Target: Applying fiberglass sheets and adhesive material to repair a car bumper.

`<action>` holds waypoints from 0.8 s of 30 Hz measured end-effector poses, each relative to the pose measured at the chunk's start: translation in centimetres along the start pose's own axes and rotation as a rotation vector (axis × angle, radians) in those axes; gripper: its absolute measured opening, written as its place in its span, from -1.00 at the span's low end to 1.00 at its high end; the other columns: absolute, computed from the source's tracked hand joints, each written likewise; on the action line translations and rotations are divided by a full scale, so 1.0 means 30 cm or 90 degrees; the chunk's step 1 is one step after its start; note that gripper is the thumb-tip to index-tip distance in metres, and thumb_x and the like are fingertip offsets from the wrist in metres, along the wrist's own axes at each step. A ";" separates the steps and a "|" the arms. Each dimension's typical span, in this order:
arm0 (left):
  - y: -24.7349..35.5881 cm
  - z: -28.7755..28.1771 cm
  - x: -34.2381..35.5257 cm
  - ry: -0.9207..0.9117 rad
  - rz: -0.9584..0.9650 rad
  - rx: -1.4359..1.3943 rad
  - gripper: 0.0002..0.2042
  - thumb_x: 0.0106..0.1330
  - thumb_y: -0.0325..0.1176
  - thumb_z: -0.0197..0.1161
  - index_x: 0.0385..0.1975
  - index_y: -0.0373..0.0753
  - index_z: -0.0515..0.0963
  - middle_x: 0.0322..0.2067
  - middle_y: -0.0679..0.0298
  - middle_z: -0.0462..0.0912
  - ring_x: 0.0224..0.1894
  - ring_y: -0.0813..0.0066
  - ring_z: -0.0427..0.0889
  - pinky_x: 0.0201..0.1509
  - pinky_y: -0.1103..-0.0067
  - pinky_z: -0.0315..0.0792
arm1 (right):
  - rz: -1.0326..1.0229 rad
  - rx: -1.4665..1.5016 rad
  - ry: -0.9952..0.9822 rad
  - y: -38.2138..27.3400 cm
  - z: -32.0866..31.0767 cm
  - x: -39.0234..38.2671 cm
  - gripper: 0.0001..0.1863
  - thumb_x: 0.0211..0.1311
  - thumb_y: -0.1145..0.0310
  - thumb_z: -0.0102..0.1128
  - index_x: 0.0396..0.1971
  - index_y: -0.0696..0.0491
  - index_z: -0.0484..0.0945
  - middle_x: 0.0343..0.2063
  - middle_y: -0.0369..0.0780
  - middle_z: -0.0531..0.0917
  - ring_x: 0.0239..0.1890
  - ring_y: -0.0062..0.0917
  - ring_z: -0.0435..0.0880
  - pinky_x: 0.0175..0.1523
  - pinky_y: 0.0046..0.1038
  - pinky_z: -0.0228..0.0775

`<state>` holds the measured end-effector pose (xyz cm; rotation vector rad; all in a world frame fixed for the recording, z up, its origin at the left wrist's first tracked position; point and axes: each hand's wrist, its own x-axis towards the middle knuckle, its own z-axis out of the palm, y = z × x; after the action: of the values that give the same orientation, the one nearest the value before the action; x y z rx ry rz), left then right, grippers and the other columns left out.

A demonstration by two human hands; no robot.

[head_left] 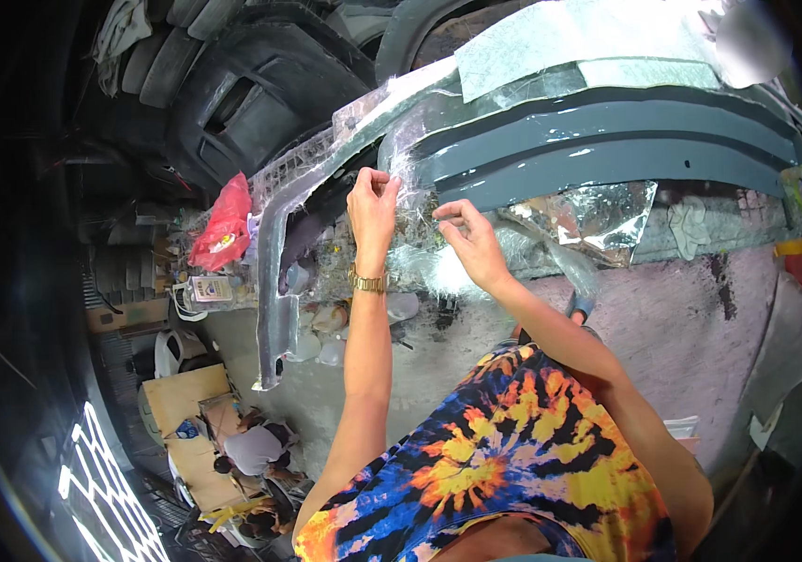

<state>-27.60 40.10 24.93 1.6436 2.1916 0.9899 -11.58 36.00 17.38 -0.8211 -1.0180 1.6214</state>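
Pale, wispy fibreglass strands [410,192] hang by the left end of a long grey car bumper [598,131] on the workbench. My left hand [373,204], with a metal watch on its wrist, is raised at these strands, thumb and fingers pinched on them. Lower and to the right, my right hand [471,241] has its fingers curled toward the thumb. Loose fibres lie close to its fingertips; what it pinches is too small to make out. A clump of white fibre [448,272] sits below, between my forearms.
White fibre sheets [523,47] lie behind the bumper. A shiny plastic sheet [598,220] rests at the bench's near edge. A curved grey trim piece [274,253] juts toward me on the left, near a red plastic bag [223,225]. Another person [256,450] is at lower left.
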 end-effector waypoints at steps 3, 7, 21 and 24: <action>-0.035 0.020 0.023 0.012 0.047 0.108 -0.81 0.18 -0.37 0.35 -0.46 -0.36 0.52 -0.58 0.21 0.59 -0.53 0.49 0.53 -0.40 0.51 0.40 | -0.002 -0.001 -0.010 -0.015 0.036 0.037 -0.76 0.27 0.47 0.12 -0.07 0.15 0.49 -0.12 -0.24 0.59 -0.24 -0.62 0.58 -0.18 -0.52 0.45; -0.056 0.024 0.041 0.021 0.064 0.158 -0.80 0.18 -0.36 0.35 -0.48 -0.35 0.50 -0.59 0.17 0.59 -0.54 0.40 0.54 -0.39 0.47 0.41 | -0.013 -0.064 -0.018 -0.030 0.100 0.095 -0.59 0.22 0.49 0.08 0.10 0.14 0.44 0.06 -0.12 0.54 -0.09 -0.36 0.65 -0.04 -0.39 0.47; -0.029 0.009 0.082 -0.088 0.089 0.254 -0.59 0.13 -0.40 0.33 -0.04 -0.19 0.34 -0.48 0.25 0.50 -0.35 0.18 0.59 -0.28 0.31 0.43 | -0.088 -0.246 -0.044 0.061 0.148 0.187 -0.35 0.16 0.49 0.03 0.30 0.16 0.17 0.25 0.07 0.34 0.25 -0.03 0.37 0.32 -0.20 0.23; -0.037 0.003 0.094 -0.070 0.117 0.271 -0.54 0.12 -0.40 0.34 0.02 -0.21 0.33 -0.46 0.22 0.50 -0.40 0.16 0.57 -0.29 0.30 0.43 | -0.031 -0.211 -0.074 0.042 0.153 0.196 -0.33 0.15 0.50 0.02 0.32 0.14 0.13 0.19 0.13 0.40 0.21 -0.01 0.40 0.29 -0.17 0.24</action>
<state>-29.38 42.57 24.74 2.0553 2.3215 0.4707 -17.64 40.47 17.94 -0.9195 -1.4050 1.4933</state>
